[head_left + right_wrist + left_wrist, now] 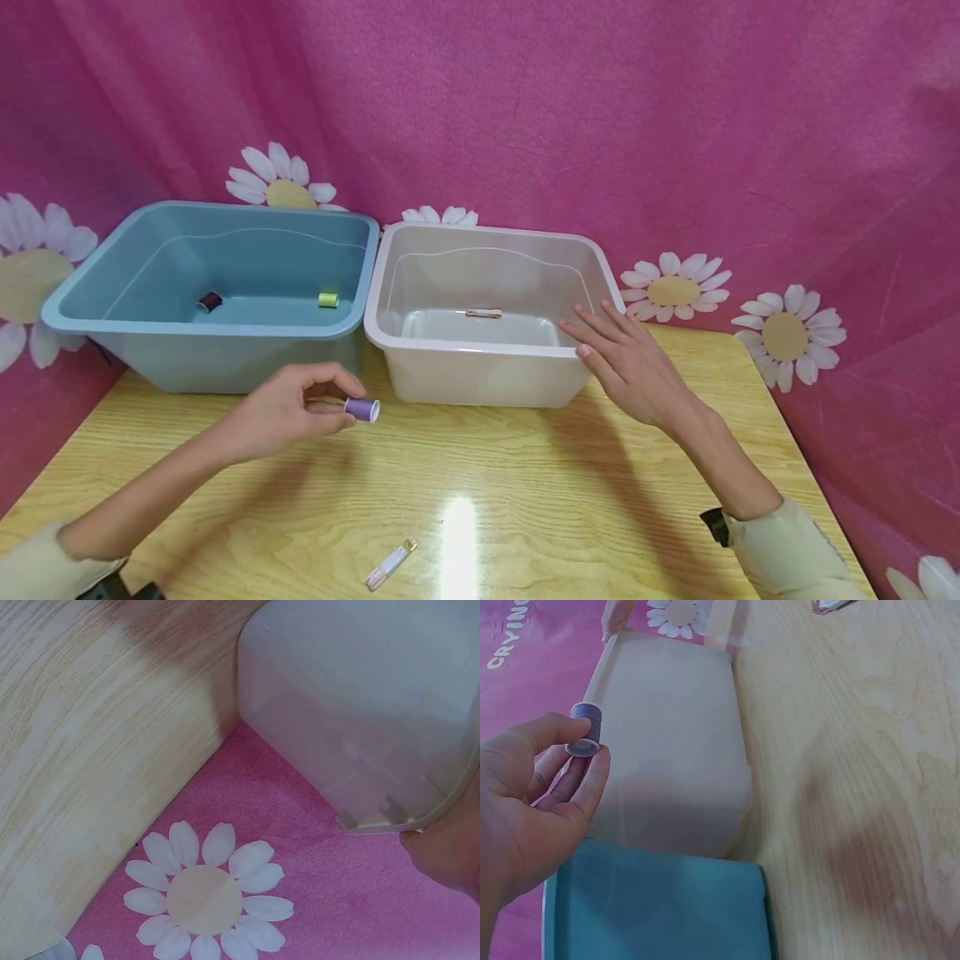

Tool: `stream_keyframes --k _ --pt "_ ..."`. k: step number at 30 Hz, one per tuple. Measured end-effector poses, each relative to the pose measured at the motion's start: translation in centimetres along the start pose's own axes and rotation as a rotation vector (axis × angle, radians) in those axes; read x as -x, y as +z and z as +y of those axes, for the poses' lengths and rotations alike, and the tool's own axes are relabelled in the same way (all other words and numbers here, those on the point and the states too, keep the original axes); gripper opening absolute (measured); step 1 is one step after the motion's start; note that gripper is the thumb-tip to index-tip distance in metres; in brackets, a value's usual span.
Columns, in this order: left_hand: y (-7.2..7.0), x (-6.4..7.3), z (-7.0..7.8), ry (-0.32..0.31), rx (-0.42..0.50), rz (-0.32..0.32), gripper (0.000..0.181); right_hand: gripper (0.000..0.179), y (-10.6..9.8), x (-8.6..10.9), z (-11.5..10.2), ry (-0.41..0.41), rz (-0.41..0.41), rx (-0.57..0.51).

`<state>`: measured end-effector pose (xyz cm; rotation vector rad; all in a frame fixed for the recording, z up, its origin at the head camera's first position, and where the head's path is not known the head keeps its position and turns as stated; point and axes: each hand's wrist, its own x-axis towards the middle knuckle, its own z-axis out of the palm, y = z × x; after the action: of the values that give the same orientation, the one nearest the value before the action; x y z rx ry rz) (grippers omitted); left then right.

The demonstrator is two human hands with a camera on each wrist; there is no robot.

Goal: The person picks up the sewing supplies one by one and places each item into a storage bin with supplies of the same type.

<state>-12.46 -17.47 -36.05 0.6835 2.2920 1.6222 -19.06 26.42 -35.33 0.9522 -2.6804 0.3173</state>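
My left hand pinches a purple thread spool between thumb and fingers, above the table in front of the two tubs. In the left wrist view the spool shows its pale end rims. My right hand lies with fingers spread over the front right corner of the pale grey-white tub. Inside that tub is a small slim object, likely a nail clipper. The blue tub at left holds a dark spool and a yellow-green spool.
A slim white and gold object, resembling a nail clipper, lies near the front of the wooden table. The tubs stand side by side against a pink cloth printed with white daisies.
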Motion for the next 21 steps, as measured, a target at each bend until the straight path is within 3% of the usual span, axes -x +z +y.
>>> stream_keyframes --k 14,21 --pt "-1.6 0.8 1.8 0.063 -0.035 0.077 0.021 0.044 -0.1 0.0 0.0 0.002 -0.006 -0.003" --pt "-2.7 0.6 2.9 0.021 -0.118 0.097 0.024 0.044 -0.1 0.0 0.0 0.007 -0.013 -0.005"
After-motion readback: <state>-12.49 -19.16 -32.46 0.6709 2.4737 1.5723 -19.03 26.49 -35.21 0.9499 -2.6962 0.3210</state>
